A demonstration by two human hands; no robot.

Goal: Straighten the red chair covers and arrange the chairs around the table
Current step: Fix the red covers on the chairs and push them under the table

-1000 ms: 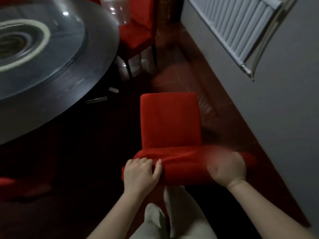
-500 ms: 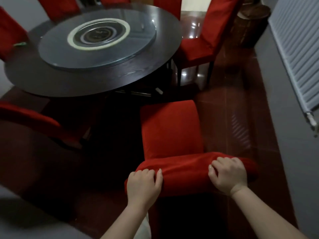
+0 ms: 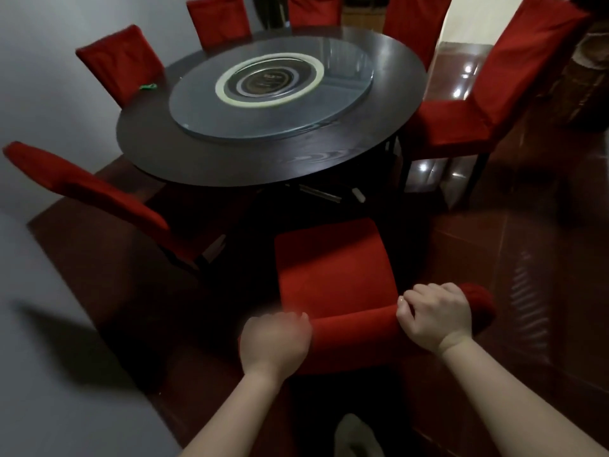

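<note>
Before the round dark wooden table (image 3: 197, 159), the red fabric-covered chair (image 3: 333, 268) stands a little short of its rim. Both the left hand (image 3: 275, 343) and the right hand (image 3: 435, 316) clutch its backrest top; push evenly so it slides in square.

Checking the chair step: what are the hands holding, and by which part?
Both hold the nearest red chair by the covered top of its backrest: the left hand near the left end, the right hand nearer the right end.
</note>
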